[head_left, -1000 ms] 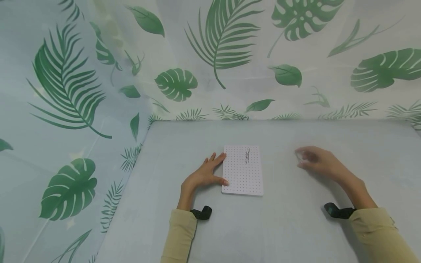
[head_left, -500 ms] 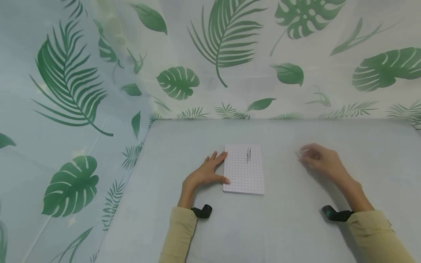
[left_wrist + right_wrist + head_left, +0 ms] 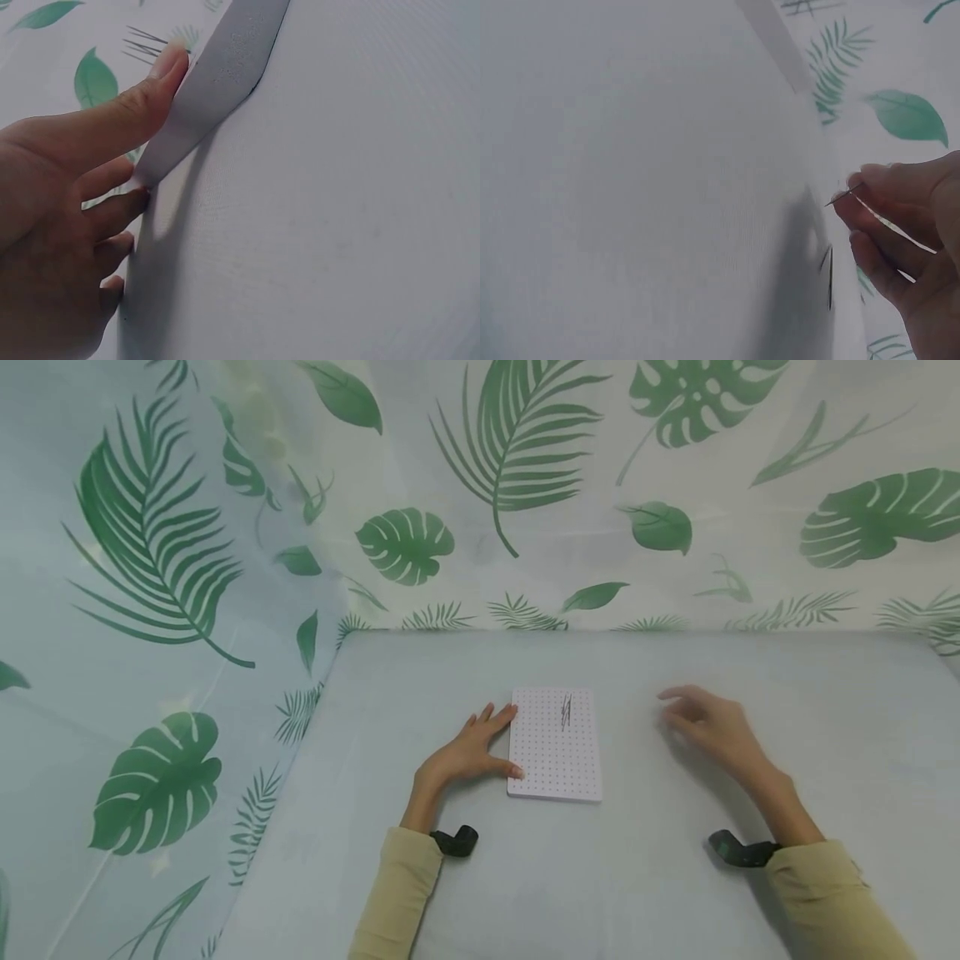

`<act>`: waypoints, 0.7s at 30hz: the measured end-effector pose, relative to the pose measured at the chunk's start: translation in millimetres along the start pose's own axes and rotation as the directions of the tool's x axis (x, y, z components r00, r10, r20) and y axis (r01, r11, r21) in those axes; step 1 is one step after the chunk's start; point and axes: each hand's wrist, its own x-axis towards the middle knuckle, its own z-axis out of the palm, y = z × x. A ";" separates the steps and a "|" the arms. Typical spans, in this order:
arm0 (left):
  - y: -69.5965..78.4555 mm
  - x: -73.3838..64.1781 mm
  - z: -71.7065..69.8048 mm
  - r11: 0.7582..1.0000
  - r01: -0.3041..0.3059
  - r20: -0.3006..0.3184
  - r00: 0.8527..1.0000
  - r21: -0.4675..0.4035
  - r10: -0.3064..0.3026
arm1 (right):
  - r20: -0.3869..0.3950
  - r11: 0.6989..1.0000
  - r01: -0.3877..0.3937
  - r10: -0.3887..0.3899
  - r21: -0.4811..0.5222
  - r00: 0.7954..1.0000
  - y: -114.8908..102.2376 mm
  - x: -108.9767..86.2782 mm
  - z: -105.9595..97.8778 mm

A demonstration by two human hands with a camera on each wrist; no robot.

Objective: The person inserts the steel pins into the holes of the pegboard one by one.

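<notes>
A white pegboard (image 3: 555, 760) with rows of small holes lies on the table. Several thin dark pins (image 3: 566, 712) show on its upper right part, and in the left wrist view these pins (image 3: 146, 45) stick out from its face. My left hand (image 3: 468, 750) spans the board's left edge with spread fingers, its thumb pressing near the front left corner. To the right of the board, my right hand (image 3: 712, 727) is above the table, and in the right wrist view it pinches a slim metal pin (image 3: 840, 197) between thumb and fingertips.
In the right wrist view, more thin dark pins (image 3: 830, 277) appear on the pale table (image 3: 420, 677) below the hand. Leaf-printed fabric (image 3: 540, 485) rises behind the table and along its left side. Black wrist cameras (image 3: 742, 849) sit beside both sleeves.
My right hand has gone slightly right, then back left toward the board, fingers still together at the tips. The left hand keeps its place on the board, which has stayed put.
</notes>
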 end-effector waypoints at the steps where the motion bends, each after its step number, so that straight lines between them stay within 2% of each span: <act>1: -0.1 -0.2 -0.3 1.000 -0.002 0.001 1.000 0.000 0.002 | -0.002 1.000 0.002 -0.002 0.010 1.000 -2.9 0.8 1.3; 12: -5.0 1.0 -0.6 0.999 -0.032 0.009 0.999 0.011 0.032 | 0.013 0.994 -0.015 0.014 0.105 1.000 -24.4 9.6 25.1; 21: -7.4 2.5 -0.1 0.998 -0.047 0.021 0.999 0.035 0.046 | 0.011 0.983 0.022 -0.024 0.181 1.000 -37.3 19.6 41.2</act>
